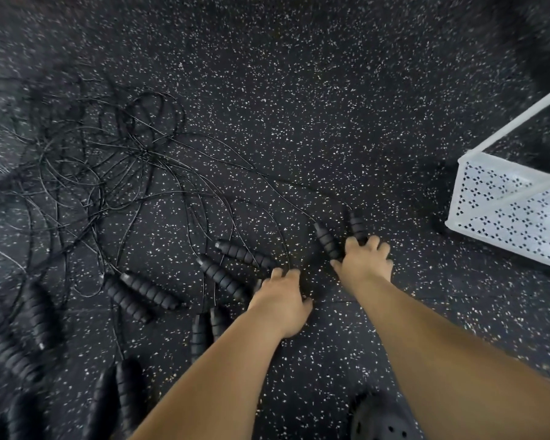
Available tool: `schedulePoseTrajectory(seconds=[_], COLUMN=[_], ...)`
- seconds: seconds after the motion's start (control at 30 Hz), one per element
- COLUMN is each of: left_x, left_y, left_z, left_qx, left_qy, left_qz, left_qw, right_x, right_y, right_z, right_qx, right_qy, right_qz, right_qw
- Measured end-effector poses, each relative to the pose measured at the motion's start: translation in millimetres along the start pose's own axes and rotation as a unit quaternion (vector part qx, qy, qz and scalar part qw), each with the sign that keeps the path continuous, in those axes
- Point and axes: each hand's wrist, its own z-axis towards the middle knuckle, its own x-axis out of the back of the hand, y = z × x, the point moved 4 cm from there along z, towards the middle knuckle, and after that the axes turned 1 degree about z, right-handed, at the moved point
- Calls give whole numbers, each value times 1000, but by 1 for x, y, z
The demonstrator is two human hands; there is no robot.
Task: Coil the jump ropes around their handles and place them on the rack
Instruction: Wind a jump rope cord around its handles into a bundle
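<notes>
Several jump ropes lie on the speckled black floor, their thin black cords [134, 160] tangled at the left. Ribbed black handles are scattered in front of me, such as one pair [140, 293] and another handle [245, 255]. My right hand [365, 265] reaches over the near ends of two handles [327, 241] [357, 226], with fingers curled onto them and the thumb beside the left one. My left hand [281, 296] hovers low with fingers bent down by a handle's end and a cord; whether it holds anything is hidden. The white perforated rack [505, 214] stands at the right.
More handles lie blurred at the lower left [35, 315] and just left of my left forearm [204, 328]. A black perforated shoe [381, 420] shows at the bottom edge. Bare speckled floor stretches ahead and between my hands and the rack.
</notes>
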Motion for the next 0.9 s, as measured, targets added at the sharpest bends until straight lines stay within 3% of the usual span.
schedulePoseTrajectory(seconds=[0.1, 0.23, 0.37, 0.57, 0.7, 0.8, 0.9], left_x=[-1, 13, 53, 124, 144, 154, 158], left_y=[1, 5, 23, 67, 94, 115, 132], left_z=[-6, -18, -45, -129, -193, -240, -286], left_qx=[4, 14, 41, 25, -7, -49, -110], left_qy=[-11, 11, 68, 146, 165, 209, 261], left_qz=[0, -23, -146, -334, -405, -425, -443], left_qw=[1000, 1000, 986, 931, 899, 879, 850], right_x=[2, 16, 61, 140, 183, 216, 247], right_y=[-1, -14, -30, -34, -30, -17, -1], right_z=[-4, -30, -73, -151, -216, -275, -334], right_qx=[1, -33, -46, 15, 103, 185, 251], right_qy=[-16, -32, 3, 56, 61, 135, 227], right_qz=[11, 197, 347, 496, 485, 440, 411], right_qw=[1000, 979, 937, 866, 866, 868, 846])
